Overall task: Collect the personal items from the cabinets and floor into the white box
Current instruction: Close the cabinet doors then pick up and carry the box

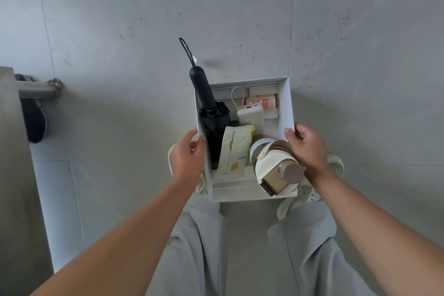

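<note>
The white box [287,103] sits between both hands above the floor [120,31]: the left hand [188,155] grasps its left wall, the right hand [307,145] its right wall. Inside, the black umbrella [209,108] leans handle-up, pointing away; the cream bottle [274,166] tilts toward the person.

Both hands grip the white box [287,106]: left hand [188,155] on its left wall, right hand [306,145] on its right wall; black umbrella [209,108] juts out.
</note>
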The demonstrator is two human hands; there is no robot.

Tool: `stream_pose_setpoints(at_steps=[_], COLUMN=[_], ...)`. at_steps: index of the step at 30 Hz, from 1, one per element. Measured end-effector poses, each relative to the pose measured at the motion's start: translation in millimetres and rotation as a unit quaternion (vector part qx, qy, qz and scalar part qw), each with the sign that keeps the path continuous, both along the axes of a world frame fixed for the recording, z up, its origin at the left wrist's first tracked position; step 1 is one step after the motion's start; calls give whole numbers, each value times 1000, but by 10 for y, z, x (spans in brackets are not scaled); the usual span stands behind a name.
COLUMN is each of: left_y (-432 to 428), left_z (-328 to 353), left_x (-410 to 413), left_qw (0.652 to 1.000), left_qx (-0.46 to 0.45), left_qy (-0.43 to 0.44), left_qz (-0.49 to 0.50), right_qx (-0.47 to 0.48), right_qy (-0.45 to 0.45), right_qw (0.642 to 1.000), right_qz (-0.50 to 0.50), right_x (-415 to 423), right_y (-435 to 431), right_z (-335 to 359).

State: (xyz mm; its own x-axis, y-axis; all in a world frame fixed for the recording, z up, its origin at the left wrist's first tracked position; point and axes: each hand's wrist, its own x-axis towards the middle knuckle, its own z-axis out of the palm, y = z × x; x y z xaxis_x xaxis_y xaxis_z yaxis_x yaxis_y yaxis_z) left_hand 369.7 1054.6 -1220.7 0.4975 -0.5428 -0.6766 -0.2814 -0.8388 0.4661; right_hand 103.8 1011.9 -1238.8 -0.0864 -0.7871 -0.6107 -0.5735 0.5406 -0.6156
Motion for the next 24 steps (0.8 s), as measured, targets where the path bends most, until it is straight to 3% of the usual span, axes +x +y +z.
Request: stream_pose_setpoints(at_steps=[11,18,24], left_y=[-313,-627,-790], left_z=[1658,2574,3109], left_x=[339,571,834], left_qw=[997,993,989], left_qx=[-74,-116,-145], left_qy=[-6,21,24], left_qz=[-4,9,15], right_qx=[-45,-77,-81], right_qy=[-36,-136,-117], right_qw=[997,984,985], right_qz=[-42,-84,-99], right_x=[287,390,752], right_y=[-218,-499,-708], right_z=[1719,2685,3259])
